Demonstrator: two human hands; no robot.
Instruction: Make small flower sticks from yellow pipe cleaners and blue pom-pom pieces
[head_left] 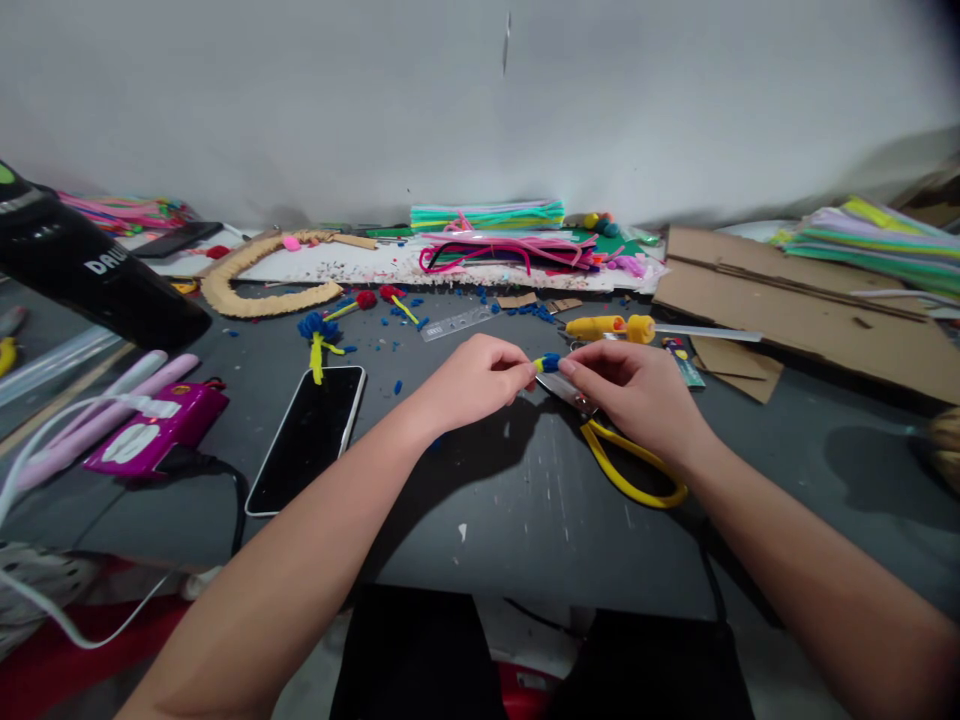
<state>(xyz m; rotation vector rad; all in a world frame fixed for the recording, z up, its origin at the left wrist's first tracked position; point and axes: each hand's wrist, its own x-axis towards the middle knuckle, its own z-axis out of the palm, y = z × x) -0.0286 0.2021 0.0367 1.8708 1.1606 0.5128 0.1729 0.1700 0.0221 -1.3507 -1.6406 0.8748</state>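
Note:
Between my two hands is a small fuzzy pipe-cleaner piece (551, 361), blue with a yellow part at its left. My left hand (484, 378) pinches the yellow end between thumb and fingertips. The thumb and index finger of my right hand (634, 388) close on the blue end. Scissors with yellow handles (661, 500) lie beneath the right hand, their blades partly covered. Left of my hands, a blue pipe-cleaner flower (318, 327) with a yellow stem rests at the phone's top edge. Small blue clippings (534, 312) are scattered behind the hands.
A black phone (307, 440), purple power adapter (157, 430) with cables and black bottle (97, 265) occupy the left side. Pipe-cleaner bundles (487, 215) line the back. A yellow glue gun (596, 328), clear ruler (457, 322) and cardboard (795, 300) also lie on the grey table (517, 545).

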